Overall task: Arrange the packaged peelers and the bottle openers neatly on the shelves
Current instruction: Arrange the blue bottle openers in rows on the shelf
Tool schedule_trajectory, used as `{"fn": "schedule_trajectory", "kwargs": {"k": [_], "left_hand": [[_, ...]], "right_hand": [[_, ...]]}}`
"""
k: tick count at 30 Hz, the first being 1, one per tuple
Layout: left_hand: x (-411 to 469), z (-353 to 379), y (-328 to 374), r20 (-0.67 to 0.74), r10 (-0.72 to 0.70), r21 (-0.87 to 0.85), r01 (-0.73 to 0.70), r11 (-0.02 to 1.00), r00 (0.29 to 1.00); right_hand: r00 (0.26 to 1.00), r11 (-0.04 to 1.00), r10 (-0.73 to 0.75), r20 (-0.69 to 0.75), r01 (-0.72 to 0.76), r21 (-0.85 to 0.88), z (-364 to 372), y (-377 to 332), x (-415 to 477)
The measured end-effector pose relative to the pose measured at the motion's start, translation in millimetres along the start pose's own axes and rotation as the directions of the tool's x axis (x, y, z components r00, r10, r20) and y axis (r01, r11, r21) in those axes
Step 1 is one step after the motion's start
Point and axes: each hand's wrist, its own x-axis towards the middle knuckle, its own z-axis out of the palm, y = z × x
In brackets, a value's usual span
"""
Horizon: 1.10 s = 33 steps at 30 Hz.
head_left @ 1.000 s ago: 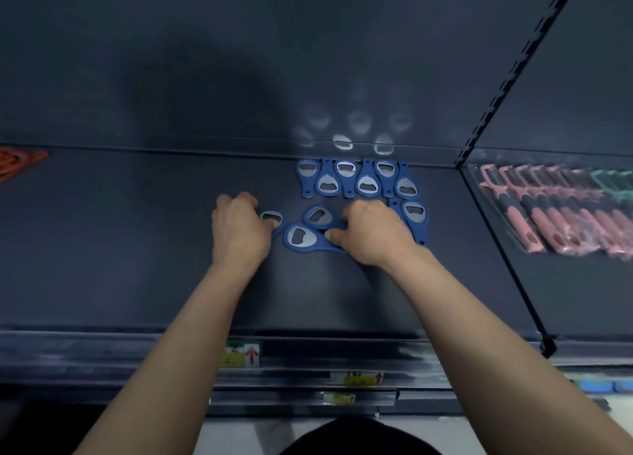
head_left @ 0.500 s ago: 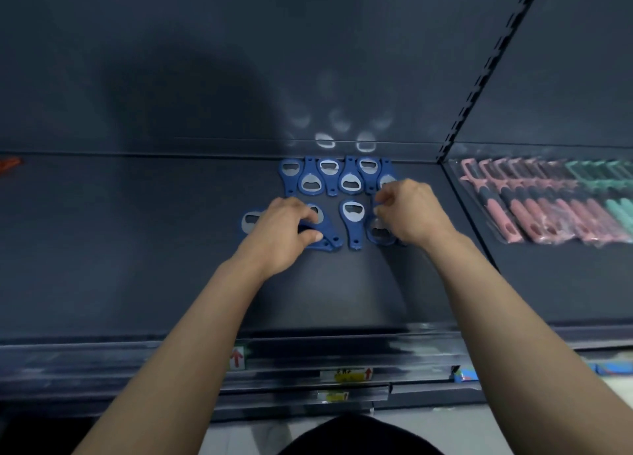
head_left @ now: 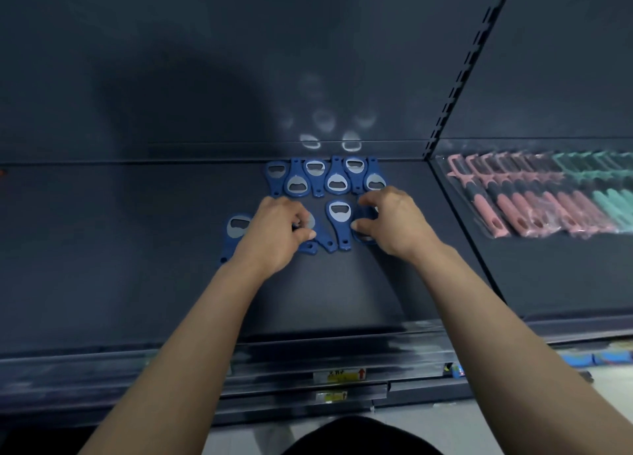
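Several blue bottle openers [head_left: 325, 179] lie in a tight alternating row at the back of the dark shelf [head_left: 137, 266]. In front of that row, one blue opener [head_left: 339, 220] lies flat between my hands. My left hand [head_left: 277, 233] pinches a blue opener whose handle end sticks out below my fingers. A lone opener [head_left: 236, 232] lies just left of that hand. My right hand [head_left: 390, 220] curls around another blue opener at the right of the front row. Packaged peelers [head_left: 534, 198], pink ones and then green ones, lie in a row on the neighbouring shelf to the right.
A slotted upright post [head_left: 455, 88] divides the two shelf bays. The shelf's front rail [head_left: 339, 376] carries yellow price labels. The dark back panel shows pale reflections of the openers.
Both hands have stayed on the front row of openers with only small finger shifts. The view has drifted slightly, and the lone opener at the left now shows more fully.
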Motion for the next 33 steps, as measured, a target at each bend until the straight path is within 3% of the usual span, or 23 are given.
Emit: {"fn": "schedule_trajectory", "kwargs": {"k": [9, 16, 19, 22, 26, 33], "left_hand": [[-7, -9, -7, -0.111, -0.151, 0.081, 0.160, 0.984, 0.982], [-6, -1, 8, -0.156, -0.152, 0.140, 0.174, 0.975, 0.976], [-5, -6, 1, -0.105, -0.121, 0.008, 0.122, 0.992, 0.987], [-5, -15, -12, 0.069, -0.001, 0.036, -0.002, 0.999, 0.998], [1, -15, -11, 0.231, -0.011, 0.039, 0.002, 0.999, 0.973], [11, -3, 3, 0.192, -0.084, 0.056, 0.075, 0.996, 0.978]], "right_hand": [[0.989, 0.990, -0.139, 0.058, 0.138, 0.015, 8, -3, 4], [0.985, 0.985, -0.166, 0.054, 0.168, -0.027, 10, -1, 3], [0.984, 0.985, -0.171, 0.043, 0.172, -0.021, 10, 1, 2], [0.983, 0.985, -0.173, 0.054, 0.174, -0.005, 9, 3, 1], [0.980, 0.982, -0.188, 0.060, 0.189, 0.001, 12, 6, 0], [0.975, 0.976, -0.214, 0.059, 0.216, -0.031, 11, 4, -2]]}}
